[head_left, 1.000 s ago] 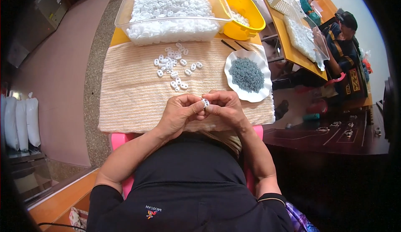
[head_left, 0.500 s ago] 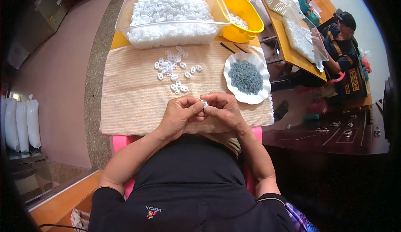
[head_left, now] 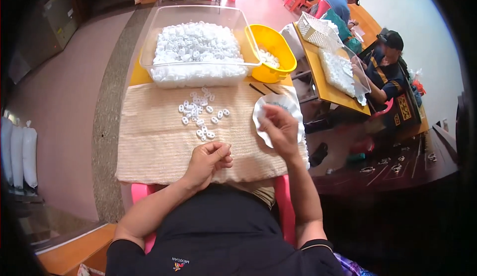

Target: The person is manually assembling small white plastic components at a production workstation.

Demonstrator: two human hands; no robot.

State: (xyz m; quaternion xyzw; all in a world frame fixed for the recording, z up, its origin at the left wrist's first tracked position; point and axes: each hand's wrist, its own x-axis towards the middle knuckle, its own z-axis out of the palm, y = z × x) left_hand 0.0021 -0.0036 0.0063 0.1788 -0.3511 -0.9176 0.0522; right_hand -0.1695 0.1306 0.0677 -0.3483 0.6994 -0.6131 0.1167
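Note:
Over the near middle of the striped cloth, my left hand (head_left: 207, 163) is closed, thumb pressed against the curled fingers; whatever it pinches is too small or hidden to make out. My right hand (head_left: 279, 129) hovers over the white scalloped dish (head_left: 299, 122), its bent fingers and thumb slightly apart and nothing visible between them. Small grey pieces (head_left: 281, 100) show in the dish behind that hand, which hides most of them. Left of the dish, loose white oval plastic pieces with two holes (head_left: 200, 123) lie scattered on the cloth (head_left: 149, 141).
A clear plastic bin (head_left: 198, 72) heaped with white pieces stands at the back, beside a yellow tub (head_left: 275, 52) holding some pale pieces. Two thin black sticks (head_left: 257, 89) lie by the dish. At right, another person (head_left: 390, 67) works at a table with a clear box (head_left: 343, 72).
My hands have parted: the right moved right and forward from the small white piece to above the dish, while the left stayed near the cloth's front. The view has tilted up.

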